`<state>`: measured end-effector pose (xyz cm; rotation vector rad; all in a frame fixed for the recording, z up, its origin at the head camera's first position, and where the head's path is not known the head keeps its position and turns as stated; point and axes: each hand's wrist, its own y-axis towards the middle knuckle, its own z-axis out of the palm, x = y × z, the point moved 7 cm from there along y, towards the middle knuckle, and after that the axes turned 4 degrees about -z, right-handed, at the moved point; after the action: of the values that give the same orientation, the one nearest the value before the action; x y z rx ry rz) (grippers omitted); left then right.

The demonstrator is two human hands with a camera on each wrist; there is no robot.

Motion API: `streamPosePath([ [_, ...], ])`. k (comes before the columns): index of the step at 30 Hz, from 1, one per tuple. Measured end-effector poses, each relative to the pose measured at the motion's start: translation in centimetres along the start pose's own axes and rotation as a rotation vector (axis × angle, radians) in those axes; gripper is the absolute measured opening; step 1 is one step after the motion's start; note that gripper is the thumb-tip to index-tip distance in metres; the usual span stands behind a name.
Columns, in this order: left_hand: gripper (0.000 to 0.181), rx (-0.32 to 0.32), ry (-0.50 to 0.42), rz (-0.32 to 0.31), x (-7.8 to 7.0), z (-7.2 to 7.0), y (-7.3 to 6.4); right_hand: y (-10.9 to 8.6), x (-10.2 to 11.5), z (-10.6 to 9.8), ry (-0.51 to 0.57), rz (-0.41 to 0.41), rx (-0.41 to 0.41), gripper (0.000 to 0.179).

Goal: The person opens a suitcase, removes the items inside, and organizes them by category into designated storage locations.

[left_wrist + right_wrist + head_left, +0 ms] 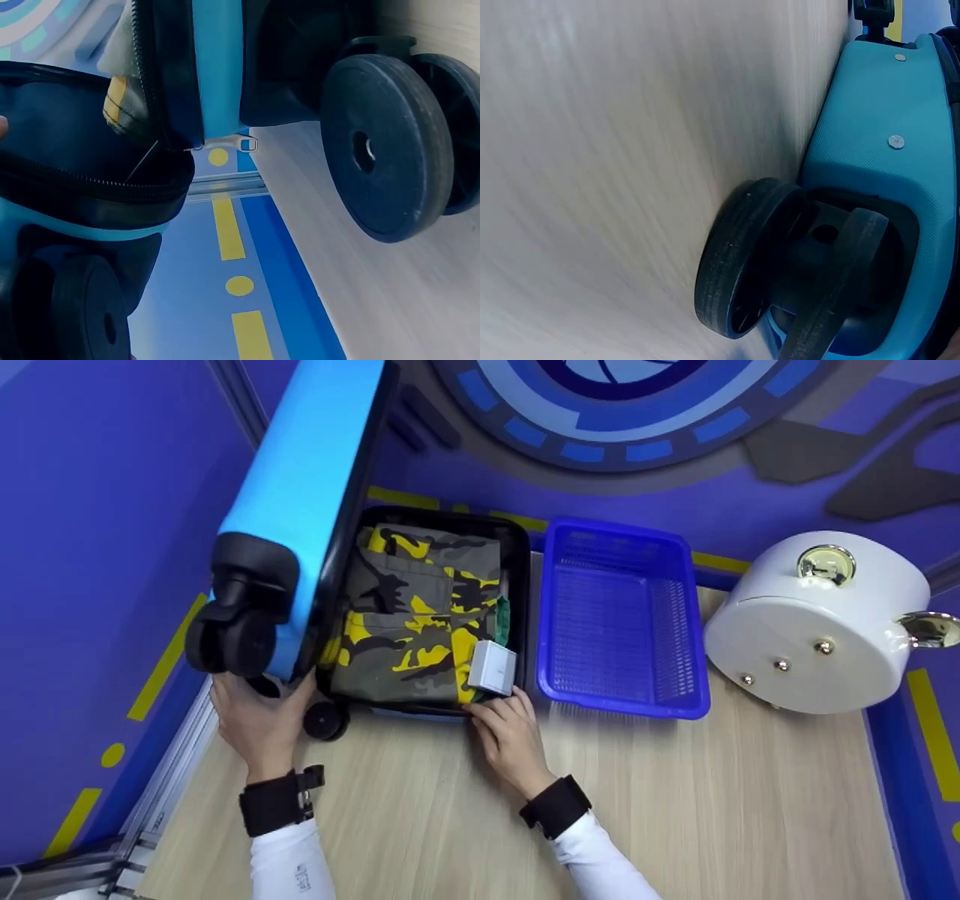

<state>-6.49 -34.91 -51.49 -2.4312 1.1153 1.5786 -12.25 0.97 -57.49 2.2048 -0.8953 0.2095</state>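
Observation:
A blue suitcase stands unzipped, its lid tilted up on the left and its base flat on the table. Inside the base lie folded camouflage clothes in grey, black and yellow. A small white box rests on them at the front right corner, beside a bit of green cloth. My left hand grips the lid's lower end by a black wheel, thumb on the inner side and other fingers mostly hidden. Bent over the base's front rim, my right hand holds it just below the white box.
An empty blue plastic basket stands right of the suitcase. Farther right is a white round container with gold fittings, tipped on its side. Black wheels jut from the suitcase's front over the wooden table. Blue walls enclose the left and back.

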Motion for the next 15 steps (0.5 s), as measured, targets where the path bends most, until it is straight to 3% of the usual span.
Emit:
streamPosePath([
  [7,0.108,0.012,-0.034,0.008,0.30,-0.03,0.27,0.07,-0.06,0.02,0.007,0.003,-0.013,0.020],
  [11,0.114,0.039,-0.010,0.004,0.51,0.26,0.33,0.06,-0.11,0.02,0.006,0.018,-0.007,0.020],
  [15,0.110,0.022,0.014,0.001,0.99,0.05,0.48,0.10,0.05,0.20,0.002,0.013,0.002,0.020],
])
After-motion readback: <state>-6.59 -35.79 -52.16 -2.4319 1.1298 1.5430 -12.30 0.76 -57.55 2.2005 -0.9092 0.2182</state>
